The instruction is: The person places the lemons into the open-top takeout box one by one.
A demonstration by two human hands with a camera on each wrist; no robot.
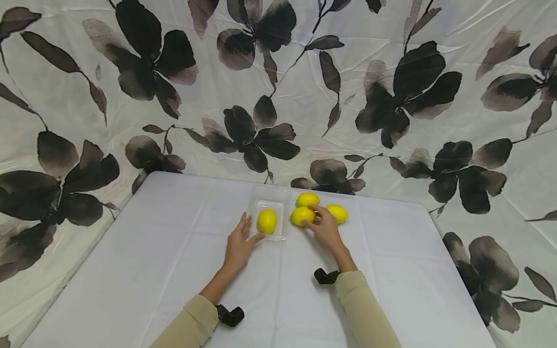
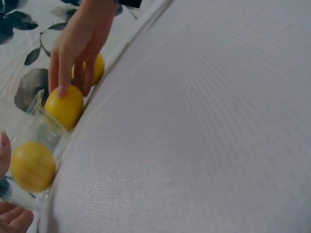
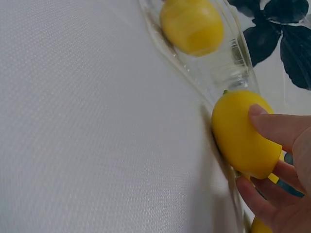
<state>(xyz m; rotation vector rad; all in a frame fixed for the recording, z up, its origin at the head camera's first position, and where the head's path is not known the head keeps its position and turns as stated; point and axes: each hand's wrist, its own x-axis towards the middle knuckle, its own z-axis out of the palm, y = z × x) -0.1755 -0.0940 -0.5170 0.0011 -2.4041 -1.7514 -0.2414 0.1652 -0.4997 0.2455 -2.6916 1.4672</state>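
Plastic tray (image 1: 271,198), smooth lemons (image 3: 238,138), matt cloth (image 1: 174,270)

From my head view I see a white-covered desk (image 1: 413,270) and, beyond it, a creased pale backdrop (image 1: 313,92) printed with dark flowers (image 1: 139,29).

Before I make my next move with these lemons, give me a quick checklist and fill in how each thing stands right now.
1. Grip: the right hand has thumb and fingers on the held lemon. Ok.
2. Held lemon over the clear container: it is outside, just right of it. Not ok.
3. Room inside: one inside lemon sits toward the near end, with bare floor beyond. Ok.
4. Left hand at the container's near left corner: ok.
5. Held lemon lifted off the table: cannot tell.
6. Path to the container: neither the far lemon nor the rightmost lemon lies between. Ok.
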